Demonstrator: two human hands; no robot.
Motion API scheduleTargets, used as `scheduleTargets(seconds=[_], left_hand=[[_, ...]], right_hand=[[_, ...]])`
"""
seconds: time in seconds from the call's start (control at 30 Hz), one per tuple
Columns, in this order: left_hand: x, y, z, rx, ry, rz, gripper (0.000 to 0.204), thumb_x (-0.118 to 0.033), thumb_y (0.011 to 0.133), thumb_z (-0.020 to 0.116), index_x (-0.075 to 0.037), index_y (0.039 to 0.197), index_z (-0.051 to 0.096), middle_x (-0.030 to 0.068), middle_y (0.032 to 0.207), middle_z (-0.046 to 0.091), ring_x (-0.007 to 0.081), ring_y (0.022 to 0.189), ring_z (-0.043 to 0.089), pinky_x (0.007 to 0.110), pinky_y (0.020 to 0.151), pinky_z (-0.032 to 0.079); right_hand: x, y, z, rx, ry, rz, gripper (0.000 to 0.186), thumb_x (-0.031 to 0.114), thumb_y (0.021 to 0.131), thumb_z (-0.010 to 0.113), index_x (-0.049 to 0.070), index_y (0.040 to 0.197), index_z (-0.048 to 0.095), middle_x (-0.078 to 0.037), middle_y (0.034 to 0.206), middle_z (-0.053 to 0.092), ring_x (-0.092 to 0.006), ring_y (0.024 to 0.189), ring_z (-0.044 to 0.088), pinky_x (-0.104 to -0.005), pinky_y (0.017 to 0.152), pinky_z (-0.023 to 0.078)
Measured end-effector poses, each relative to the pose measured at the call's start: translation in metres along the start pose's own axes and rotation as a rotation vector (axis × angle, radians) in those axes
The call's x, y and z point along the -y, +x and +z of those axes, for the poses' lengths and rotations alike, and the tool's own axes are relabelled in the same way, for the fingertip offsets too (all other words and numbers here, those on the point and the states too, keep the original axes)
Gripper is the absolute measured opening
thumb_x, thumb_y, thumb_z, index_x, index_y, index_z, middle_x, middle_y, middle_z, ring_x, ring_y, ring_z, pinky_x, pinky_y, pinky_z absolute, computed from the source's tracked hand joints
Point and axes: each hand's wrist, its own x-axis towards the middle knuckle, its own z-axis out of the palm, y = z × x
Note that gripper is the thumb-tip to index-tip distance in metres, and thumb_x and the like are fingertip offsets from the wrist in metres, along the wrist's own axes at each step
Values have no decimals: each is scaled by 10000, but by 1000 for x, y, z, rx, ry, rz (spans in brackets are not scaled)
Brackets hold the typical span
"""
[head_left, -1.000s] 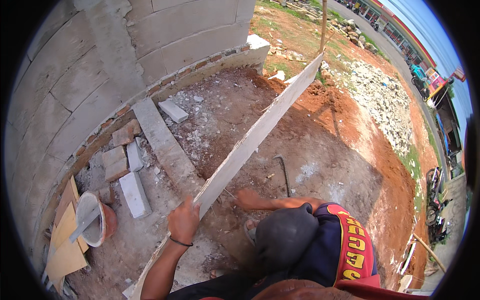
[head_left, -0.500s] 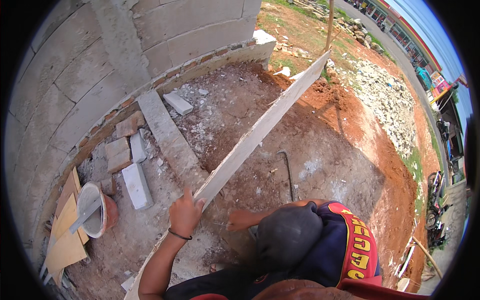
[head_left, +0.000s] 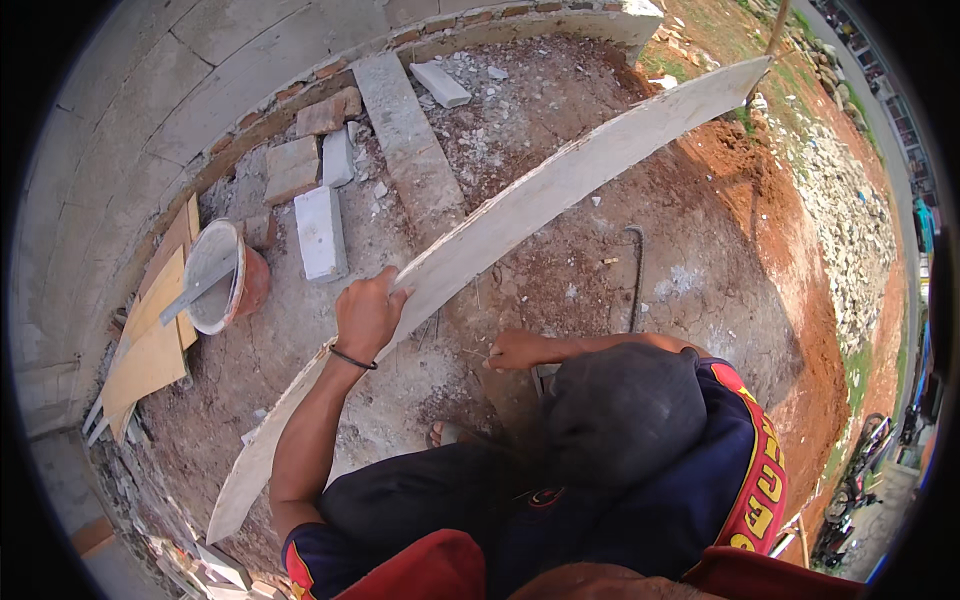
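My left hand (head_left: pixel 368 312), with a dark band at its wrist, is closed round the near edge of a long pale wooden board (head_left: pixel 560 180). The board slants from the lower left to the far upper right and has a rough, chipped edge. My right hand (head_left: pixel 516 350) is a closed fist, low over the ground just right of the board. Whatever it holds, if anything, is hidden; part of a greyish thing shows below its wrist. My bent knee in dark trousers (head_left: pixel 620 410) covers much of the space beneath my right forearm.
An orange-rimmed bucket (head_left: pixel 250 285) holding a flat grey tool (head_left: pixel 200 288) stands left, beside plywood scraps (head_left: pixel 150 375). White blocks (head_left: pixel 320 235) and bricks (head_left: pixel 292 170) lie near the block wall (head_left: pixel 200 90). A bent metal bar (head_left: pixel 638 275) lies right. Beyond is a rubble heap (head_left: pixel 850 230).
The view has tilted, so the ground and wall appear higher and farther right, and the board's near end now shows. My left hand keeps its grip; my right stays a fist.
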Motion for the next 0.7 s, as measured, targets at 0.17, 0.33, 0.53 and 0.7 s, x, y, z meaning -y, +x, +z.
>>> scheduleTargets(seconds=[0.17, 0.33, 0.53, 0.7], left_hand=[[7, 17, -36, -157, 8, 56, 298, -304, 803, 710, -72, 991, 705, 217, 723, 646, 381, 696, 648, 454, 644, 504], [14, 20, -46, -310, 57, 69, 317, -337, 801, 708, -97, 1007, 723, 183, 746, 671, 357, 703, 659, 427, 649, 520], [-15, 17, -30, -268, 95, 29, 276, -309, 825, 680, -110, 1014, 711, 154, 677, 654, 338, 655, 658, 437, 610, 523], [-60, 25, -20, -258, -1, 70, 224, -274, 826, 669, -93, 956, 693, 166, 656, 645, 344, 635, 657, 441, 580, 519]], right_hand=[[28, 15, -14, -15, 25, 43, 378, 403, 847, 590, 76, 712, 724, -161, 626, 632, -307, 628, 632, -417, 642, 480], [63, 33, -25, -49, 199, 66, 369, 391, 863, 610, 37, 875, 716, -173, 689, 649, -315, 658, 636, -397, 649, 484], [59, 26, -43, -506, -36, 31, 445, 374, 884, 624, -37, 1055, 620, -169, 781, 670, -308, 745, 662, -404, 696, 492], [16, 14, -83, -906, 200, 79, 389, 312, 916, 597, -52, 1049, 574, -164, 843, 658, -279, 758, 642, -391, 703, 493]])
